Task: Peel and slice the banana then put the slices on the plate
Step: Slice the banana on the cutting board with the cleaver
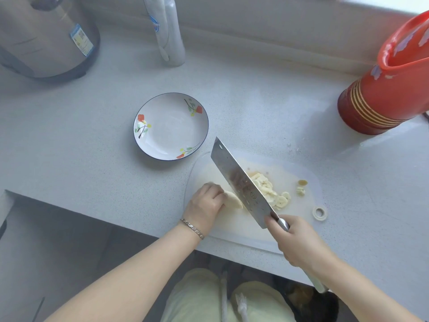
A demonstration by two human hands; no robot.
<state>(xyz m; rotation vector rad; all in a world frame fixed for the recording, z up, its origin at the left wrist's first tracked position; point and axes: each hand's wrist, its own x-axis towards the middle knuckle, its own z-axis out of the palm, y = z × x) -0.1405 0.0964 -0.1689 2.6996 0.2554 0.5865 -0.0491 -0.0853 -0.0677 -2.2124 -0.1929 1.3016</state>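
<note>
Around the work place stand a round grey-brown appliance (44, 36) at the far left, a clear plastic bottle (168, 31) behind the plate, and a red jug (390, 89) with flower prints at the far right. A small ring of tape (320, 213) lies on the near right corner of the cutting board (243, 226). The broad blade of the cleaver (241, 184) stands tilted between the camera and the fruit, so it hides the cut end of the banana (233, 199) and a part of the slices (267, 189).

The appliance carries a blue sticker and the bottle a round blue label; the writing on both is too small to read. A round stamp on the blade is also not readable.

The countertop (92, 135) is pale speckled stone. The board is translucent white with rounded corners. The plate (171, 131) is white ceramic with a dark rim and red flowers, and lies just beyond the board's far left corner.

The left hand (205, 206), with a metal bracelet (192, 227) on the wrist, curls its fingers over the peeled banana stub on the board. The right hand (299, 240) grips the cleaver's metal handle. The slices lie piled on the board, to the right of the blade.
</note>
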